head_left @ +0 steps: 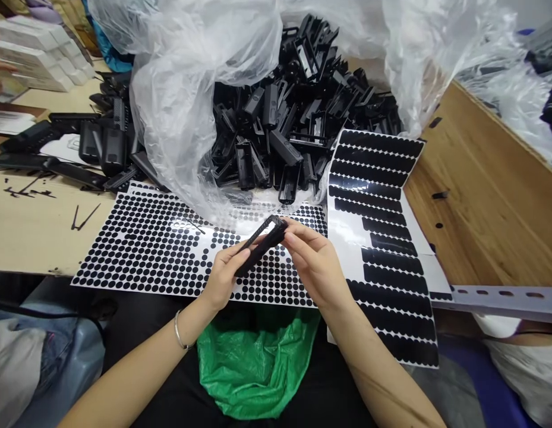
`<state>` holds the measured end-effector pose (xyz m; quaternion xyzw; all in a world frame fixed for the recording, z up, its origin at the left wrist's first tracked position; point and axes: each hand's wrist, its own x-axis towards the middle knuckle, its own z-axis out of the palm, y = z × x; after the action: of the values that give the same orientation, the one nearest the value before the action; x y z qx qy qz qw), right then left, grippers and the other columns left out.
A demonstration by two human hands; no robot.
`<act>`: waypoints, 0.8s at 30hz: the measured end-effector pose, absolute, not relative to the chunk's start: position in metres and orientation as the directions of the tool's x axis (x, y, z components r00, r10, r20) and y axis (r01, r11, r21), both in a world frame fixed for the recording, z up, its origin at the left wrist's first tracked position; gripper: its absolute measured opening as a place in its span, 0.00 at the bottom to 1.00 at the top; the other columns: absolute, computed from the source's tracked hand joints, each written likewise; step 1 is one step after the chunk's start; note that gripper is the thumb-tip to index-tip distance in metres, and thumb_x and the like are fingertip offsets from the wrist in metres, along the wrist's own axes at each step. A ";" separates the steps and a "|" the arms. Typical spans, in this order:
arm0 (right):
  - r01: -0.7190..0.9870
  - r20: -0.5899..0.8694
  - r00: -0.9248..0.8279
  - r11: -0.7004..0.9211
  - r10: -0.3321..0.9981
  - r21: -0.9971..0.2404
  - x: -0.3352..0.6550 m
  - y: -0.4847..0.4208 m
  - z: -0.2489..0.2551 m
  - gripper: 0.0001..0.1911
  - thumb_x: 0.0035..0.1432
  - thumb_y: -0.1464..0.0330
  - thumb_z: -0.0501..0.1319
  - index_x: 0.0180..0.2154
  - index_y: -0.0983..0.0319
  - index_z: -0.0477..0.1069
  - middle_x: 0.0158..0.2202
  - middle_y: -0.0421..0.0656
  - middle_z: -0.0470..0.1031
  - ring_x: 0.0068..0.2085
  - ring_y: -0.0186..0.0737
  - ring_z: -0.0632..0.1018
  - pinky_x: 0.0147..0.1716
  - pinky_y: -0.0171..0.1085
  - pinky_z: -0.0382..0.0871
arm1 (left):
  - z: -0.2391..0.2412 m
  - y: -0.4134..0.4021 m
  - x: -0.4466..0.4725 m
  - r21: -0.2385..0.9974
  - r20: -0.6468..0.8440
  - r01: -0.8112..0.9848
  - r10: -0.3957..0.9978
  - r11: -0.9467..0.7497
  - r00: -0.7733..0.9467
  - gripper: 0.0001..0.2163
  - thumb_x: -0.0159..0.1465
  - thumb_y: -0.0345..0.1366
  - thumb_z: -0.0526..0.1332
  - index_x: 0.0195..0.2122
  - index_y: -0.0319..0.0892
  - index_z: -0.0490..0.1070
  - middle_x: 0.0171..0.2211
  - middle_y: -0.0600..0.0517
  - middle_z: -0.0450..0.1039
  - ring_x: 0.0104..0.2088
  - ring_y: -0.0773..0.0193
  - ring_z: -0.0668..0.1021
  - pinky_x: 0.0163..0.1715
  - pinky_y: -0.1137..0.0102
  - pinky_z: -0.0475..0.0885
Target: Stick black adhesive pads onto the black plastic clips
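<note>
A black plastic housing [261,249], long and hollow, is held tilted above the sticker sheets, its upper end toward the right. My left hand [226,270] grips its lower end between thumb and fingers. At the upper end, the fingertips of my right hand [314,258] are pinched against the housing; whether they also hold something small is hidden. Beneath both hands lies a white sheet of round black stickers [155,249] with several dots gone. To the right rests a folded sheet of black stickers in rows [391,279], partly peeled.
Behind my hands, a heap of black housings [276,125] spills from a clear plastic bag [177,101]. More black parts [110,142] lie at left, near stacked white boxes [39,50]. A green bag [258,362] hangs below the table edge. A wooden board [494,196] stands at right.
</note>
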<state>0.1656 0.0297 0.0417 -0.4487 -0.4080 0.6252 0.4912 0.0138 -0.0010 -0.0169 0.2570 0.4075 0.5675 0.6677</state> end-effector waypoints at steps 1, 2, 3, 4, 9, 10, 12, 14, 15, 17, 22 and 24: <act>-0.218 -0.139 -0.106 -0.160 0.985 -0.963 0.166 0.029 0.043 0.06 0.50 0.62 0.71 0.27 0.57 0.78 0.50 0.41 0.76 0.56 0.48 0.72 0.61 0.49 0.61 | -0.015 -0.001 0.014 0.798 -0.255 -0.551 0.965 0.247 0.063 0.13 0.55 0.42 0.70 0.39 0.42 0.82 0.40 0.47 0.82 0.49 0.52 0.79 0.54 0.62 0.70; -0.192 -0.120 -0.100 -0.138 0.988 -0.972 0.167 0.028 0.043 0.06 0.50 0.62 0.71 0.27 0.56 0.78 0.50 0.41 0.76 0.56 0.48 0.72 0.60 0.49 0.61 | -0.013 -0.001 0.015 0.792 -0.257 -0.551 0.962 0.263 0.091 0.14 0.55 0.43 0.70 0.39 0.42 0.82 0.40 0.47 0.83 0.49 0.52 0.80 0.54 0.62 0.70; -0.172 -0.101 -0.098 -0.117 0.990 -0.978 0.167 0.027 0.044 0.06 0.51 0.62 0.70 0.27 0.56 0.78 0.50 0.41 0.75 0.56 0.48 0.72 0.59 0.48 0.62 | -0.011 -0.001 0.015 0.786 -0.259 -0.553 0.959 0.277 0.113 0.15 0.55 0.44 0.70 0.39 0.42 0.82 0.40 0.46 0.83 0.48 0.52 0.80 0.54 0.62 0.70; -0.155 -0.082 -0.096 -0.097 0.992 -0.983 0.168 0.027 0.045 0.06 0.51 0.62 0.70 0.28 0.56 0.78 0.50 0.41 0.75 0.55 0.47 0.72 0.57 0.48 0.64 | -0.010 -0.002 0.016 0.779 -0.261 -0.556 0.956 0.289 0.131 0.15 0.55 0.45 0.70 0.40 0.42 0.82 0.41 0.46 0.82 0.47 0.52 0.80 0.53 0.62 0.71; -0.079 -0.025 -0.068 -0.031 0.997 -0.996 0.170 0.025 0.046 0.03 0.54 0.65 0.68 0.29 0.55 0.77 0.47 0.42 0.76 0.51 0.45 0.75 0.52 0.46 0.69 | -0.010 -0.004 0.016 0.753 -0.285 -0.552 0.934 0.358 0.217 0.17 0.57 0.46 0.69 0.42 0.41 0.80 0.41 0.45 0.82 0.44 0.52 0.82 0.44 0.63 0.76; -0.067 -0.027 -0.060 -0.031 0.998 -0.997 0.171 0.026 0.046 0.03 0.54 0.65 0.68 0.29 0.55 0.77 0.47 0.42 0.76 0.51 0.46 0.75 0.52 0.46 0.69 | -0.010 -0.004 0.016 0.751 -0.297 -0.542 0.926 0.377 0.232 0.17 0.57 0.46 0.69 0.42 0.41 0.80 0.41 0.45 0.82 0.43 0.52 0.82 0.42 0.64 0.76; -0.060 -0.038 -0.056 -0.041 0.998 -0.997 0.172 0.026 0.045 0.03 0.54 0.64 0.68 0.29 0.56 0.77 0.47 0.42 0.77 0.52 0.46 0.74 0.53 0.47 0.68 | -0.011 -0.005 0.015 0.750 -0.317 -0.522 0.914 0.405 0.253 0.17 0.57 0.46 0.69 0.42 0.41 0.80 0.41 0.44 0.82 0.41 0.52 0.83 0.38 0.65 0.76; -0.072 -0.048 -0.061 -0.052 0.997 -0.996 0.173 0.027 0.045 0.04 0.54 0.64 0.68 0.29 0.56 0.77 0.48 0.42 0.77 0.53 0.47 0.74 0.55 0.48 0.66 | -0.011 -0.005 0.014 0.752 -0.322 -0.513 0.910 0.414 0.262 0.17 0.57 0.46 0.69 0.42 0.41 0.80 0.41 0.44 0.82 0.40 0.53 0.83 0.36 0.66 0.76; -0.083 -0.057 -0.067 -0.062 0.996 -0.995 0.173 0.027 0.045 0.04 0.54 0.64 0.68 0.29 0.56 0.77 0.48 0.42 0.77 0.54 0.47 0.73 0.56 0.48 0.65 | -0.010 -0.005 0.014 0.754 -0.321 -0.510 0.910 0.414 0.264 0.17 0.57 0.46 0.69 0.42 0.41 0.80 0.41 0.43 0.82 0.40 0.53 0.83 0.36 0.67 0.76; -0.120 -0.091 -0.092 -0.101 0.992 -0.988 0.173 0.027 0.045 0.06 0.54 0.63 0.68 0.28 0.57 0.77 0.49 0.42 0.76 0.55 0.47 0.73 0.57 0.48 0.64 | -0.010 -0.004 0.014 0.763 -0.316 -0.502 0.912 0.408 0.260 0.17 0.57 0.46 0.69 0.42 0.40 0.80 0.42 0.43 0.82 0.39 0.54 0.83 0.36 0.67 0.75; -0.194 -0.160 -0.143 -0.187 0.977 -0.963 0.172 0.029 0.046 0.08 0.54 0.62 0.68 0.27 0.58 0.75 0.50 0.43 0.76 0.54 0.47 0.74 0.56 0.49 0.65 | -0.010 -0.002 0.014 0.780 -0.317 -0.481 0.916 0.400 0.247 0.17 0.58 0.47 0.68 0.41 0.40 0.80 0.43 0.44 0.82 0.40 0.55 0.83 0.35 0.70 0.75; -0.174 -0.153 -0.125 -0.174 0.980 -0.969 0.173 0.029 0.044 0.09 0.54 0.61 0.68 0.27 0.59 0.75 0.51 0.43 0.75 0.55 0.48 0.72 0.58 0.49 0.64 | -0.011 -0.002 0.014 0.778 -0.326 -0.478 0.912 0.408 0.249 0.17 0.58 0.47 0.68 0.41 0.40 0.80 0.42 0.44 0.82 0.39 0.56 0.83 0.33 0.71 0.74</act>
<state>0.1726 0.0291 0.0438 -0.4629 -0.4357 0.6104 0.4726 0.0143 -0.0024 -0.0106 0.2753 0.3942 0.4691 0.7408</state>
